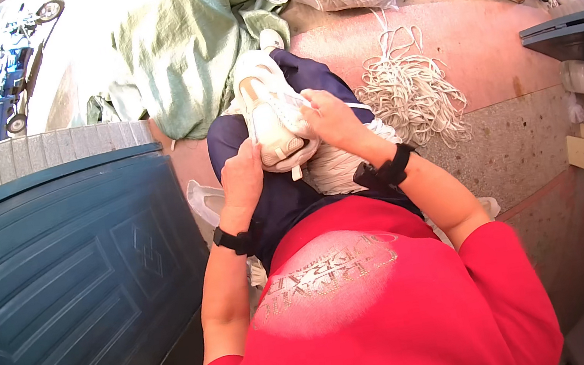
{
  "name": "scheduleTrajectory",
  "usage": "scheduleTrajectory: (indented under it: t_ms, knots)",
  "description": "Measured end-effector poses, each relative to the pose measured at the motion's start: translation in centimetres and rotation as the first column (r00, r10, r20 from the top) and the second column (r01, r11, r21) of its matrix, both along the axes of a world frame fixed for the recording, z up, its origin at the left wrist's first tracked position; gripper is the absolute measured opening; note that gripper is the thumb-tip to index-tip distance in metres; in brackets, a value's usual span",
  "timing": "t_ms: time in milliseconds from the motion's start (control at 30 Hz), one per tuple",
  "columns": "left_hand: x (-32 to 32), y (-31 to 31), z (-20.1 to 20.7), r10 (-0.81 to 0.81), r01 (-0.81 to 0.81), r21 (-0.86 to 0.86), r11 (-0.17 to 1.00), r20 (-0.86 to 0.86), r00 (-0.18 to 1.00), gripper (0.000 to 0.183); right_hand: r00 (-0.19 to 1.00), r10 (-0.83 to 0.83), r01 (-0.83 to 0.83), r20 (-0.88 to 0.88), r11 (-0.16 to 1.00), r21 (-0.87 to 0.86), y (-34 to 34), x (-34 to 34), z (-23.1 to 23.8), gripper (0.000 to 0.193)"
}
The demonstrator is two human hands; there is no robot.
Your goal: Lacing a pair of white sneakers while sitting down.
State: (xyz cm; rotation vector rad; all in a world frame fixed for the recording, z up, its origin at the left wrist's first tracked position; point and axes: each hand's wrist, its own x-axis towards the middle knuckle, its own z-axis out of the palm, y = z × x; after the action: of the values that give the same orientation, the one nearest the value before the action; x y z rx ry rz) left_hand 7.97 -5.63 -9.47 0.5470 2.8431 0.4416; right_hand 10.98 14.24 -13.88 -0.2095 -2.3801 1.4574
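Shoe (275, 137) partly behind right hand (330, 119)

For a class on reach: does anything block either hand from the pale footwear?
Nothing visible does: the left hand touches the pale footwear at left, the right hand at right. The cord pile lies farther right.

Several lines of lettering (330, 273) across red shirt (417, 315).

blue panelled door (58, 285), pink floor (490, 39), bright daylight
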Motion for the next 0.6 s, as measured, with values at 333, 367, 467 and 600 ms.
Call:
scheduleTrajectory:
  t_ms: [333,367,467,600]
  knots:
    - [0.2,-1.3,-1.8,0.198,-0.255,0.229,0.939,0.246,0.949,0.037,0.92,0.194,-0.193,0.34,0.981,-0.037,-1.8,1.8,0.5,0.051]
    - [-0.1,-1.2,-2.1,0.203,-0.261,0.242,0.935,0.241,0.949,0.037,0.91,0.207,-0.194,0.36,0.978,-0.071,-1.6,1.4,0.5,0.05]
    - [-1.0,-0.5,-2.3,0.154,-0.19,0.162,0.968,0.21,0.965,0.037,0.897,0.226,-0.192,0.38,0.973,-0.127,-1.1,0.3,-0.3,0.048]
    - [-0.5,-1.4,-4.1,0.124,-0.18,0.218,0.959,0.247,0.961,0.035,0.875,0.255,-0.181,0.411,0.961,-0.21,-1.9,0.5,-0.6,0.046]
